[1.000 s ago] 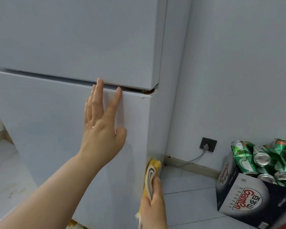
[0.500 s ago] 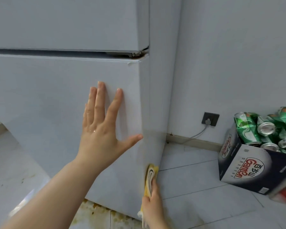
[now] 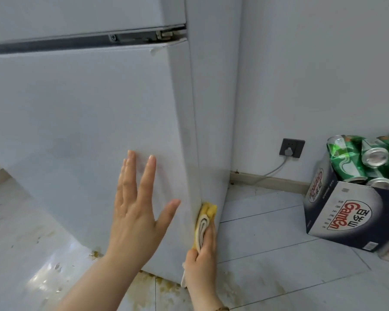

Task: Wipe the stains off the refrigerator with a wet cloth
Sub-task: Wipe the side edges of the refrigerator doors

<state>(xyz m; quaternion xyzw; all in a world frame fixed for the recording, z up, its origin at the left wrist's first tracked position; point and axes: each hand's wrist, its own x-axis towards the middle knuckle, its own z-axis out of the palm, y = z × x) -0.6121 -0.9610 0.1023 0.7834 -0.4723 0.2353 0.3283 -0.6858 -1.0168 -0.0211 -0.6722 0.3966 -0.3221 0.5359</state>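
A home kitchen corner, shown by the refrigerator [image 3: 88,108], tiled floor [image 3: 279,254], wall socket [image 3: 292,148] and carton of cans [image 3: 344,221].

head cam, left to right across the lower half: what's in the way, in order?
left hand → yellow cloth → wall socket → cardboard box of cans

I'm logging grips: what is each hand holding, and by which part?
The right hand grips the folded yellow cloth by its lower end. The left hand holds nothing; it lies flat against the refrigerator door.
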